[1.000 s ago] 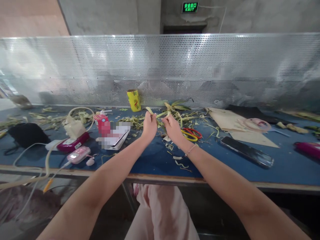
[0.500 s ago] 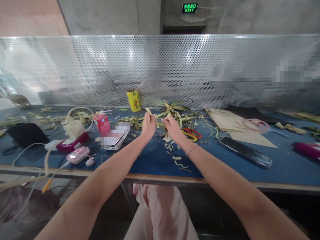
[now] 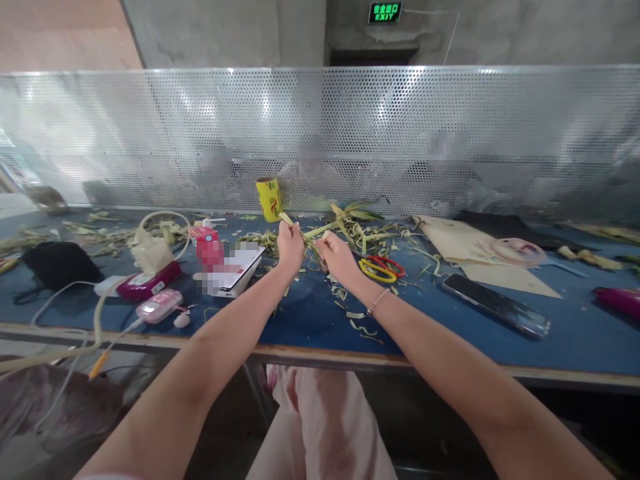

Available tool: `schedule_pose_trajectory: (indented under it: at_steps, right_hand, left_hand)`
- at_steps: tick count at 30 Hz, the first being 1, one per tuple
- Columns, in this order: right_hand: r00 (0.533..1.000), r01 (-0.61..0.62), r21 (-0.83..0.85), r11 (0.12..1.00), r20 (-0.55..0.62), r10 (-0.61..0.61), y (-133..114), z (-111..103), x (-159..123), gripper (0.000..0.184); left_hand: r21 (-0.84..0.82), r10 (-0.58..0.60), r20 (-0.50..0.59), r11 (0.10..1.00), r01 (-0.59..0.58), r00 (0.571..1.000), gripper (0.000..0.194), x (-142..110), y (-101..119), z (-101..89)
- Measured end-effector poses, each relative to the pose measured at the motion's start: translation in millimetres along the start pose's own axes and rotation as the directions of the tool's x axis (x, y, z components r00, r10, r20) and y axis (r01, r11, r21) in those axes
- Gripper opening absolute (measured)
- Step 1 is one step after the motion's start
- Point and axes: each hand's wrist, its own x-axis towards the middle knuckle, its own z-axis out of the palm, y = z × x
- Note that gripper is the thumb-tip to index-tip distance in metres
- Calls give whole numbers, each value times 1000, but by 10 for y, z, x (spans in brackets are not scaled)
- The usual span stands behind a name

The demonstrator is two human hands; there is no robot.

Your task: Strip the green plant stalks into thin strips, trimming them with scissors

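My left hand (image 3: 291,245) is closed around a pale green plant strip (image 3: 285,218), whose flat end sticks up above the thumb. Just to its right, my right hand (image 3: 334,253) pinches at the same strip's fibres between the two hands; the exact fingertip contact is partly hidden. A heap of dry green plant strips (image 3: 370,233) lies behind and beside my hands. Scissors with red and yellow handles (image 3: 379,268) rest by my right wrist, their blades mostly hidden. Small curled scraps (image 3: 356,315) are scattered on the blue table (image 3: 310,327).
A yellow tube (image 3: 270,200) stands against the perforated metal screen (image 3: 350,120). On the left are a white device (image 3: 233,283), a pink case (image 3: 160,305), cables and a black pouch (image 3: 60,267). A phone (image 3: 495,305) and brown paper (image 3: 445,239) lie right.
Both hands have shifted a little to the left, with the strip still between them. More of the scissors now shows. The view has turned slightly.
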Motion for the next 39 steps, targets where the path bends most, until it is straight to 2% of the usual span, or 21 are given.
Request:
schedule_pose_trajectory:
  at_steps: [3, 6, 13, 17, 20, 25, 28, 32, 36, 39]
  right_hand:
    - [1000, -10, -4, 1000, -8, 10, 9, -21, -15, 22]
    - [999, -39, -16, 999, -34, 39, 65, -60, -7, 20]
    - [996, -42, -30, 999, -77, 39, 133, -130, 35, 21]
    - [998, -34, -33, 999, -57, 32, 118, -163, 36, 23]
    - [999, -28, -32, 999, -38, 27, 135, -174, 45, 24]
    - [1000, -22, -23, 999, -16, 22, 183, -164, 65, 24]
    - [1000, -20, -14, 1000, -16, 20, 188, -163, 76, 24]
    - [999, -41, 9, 999, -22, 41, 173, -170, 91, 23]
    - [998, -42, -15, 999, -38, 41, 151, -183, 85, 23]
    - [996, -19, -96, 995, -90, 10, 140, -213, 62, 23]
  left_hand:
    - [49, 19, 30, 999, -21, 999, 17, -4, 3, -17]
    - [74, 19, 120, 997, -28, 993, 16, -40, 30, -27]
    - [67, -64, 272, 997, 47, 960, 14, -114, 145, -19]
    - [107, -88, 403, 993, 49, 911, 14, -89, 139, -32]
    - [88, -64, 500, 996, 23, 864, 11, -60, 124, -51]
    - [76, -61, 602, 997, 19, 796, 9, -52, 183, -101]
    - [72, -78, 625, 997, 42, 776, 9, -60, 219, -116]
    - [40, -72, 632, 997, 60, 771, 9, -51, 195, -103]
    - [-2, -82, 618, 994, 105, 782, 13, -43, 147, -89]
    - [-85, -72, 603, 984, 154, 795, 15, -49, 101, -82]
